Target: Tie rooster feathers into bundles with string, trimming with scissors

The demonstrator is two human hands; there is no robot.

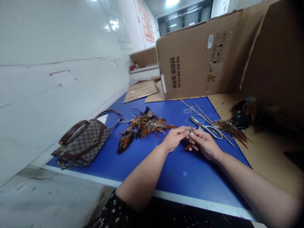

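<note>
A dark sleeve (113, 209) is nearest, at left. Beyond it, left hand (175, 138) and right hand (206, 144) meet, fingertips pinching a feather (190, 129) between them; its long axis seems to run far to near, rusty end nearest. The scissors (215, 132) lie just beyond, nearer the right hand. Fingers hide most of the feather; one or several, I cannot tell.

A craft workspace, judging by the scissors (201, 127), feather bunches (143, 124) and blue worktable (171, 174)

Carton (192, 63): I read 好空调 选月兔.
Yellow triangle (211, 78): flame warning, on the carton.
Pictograms (220, 37): I see arrows, an umbrella, likewise.
</note>
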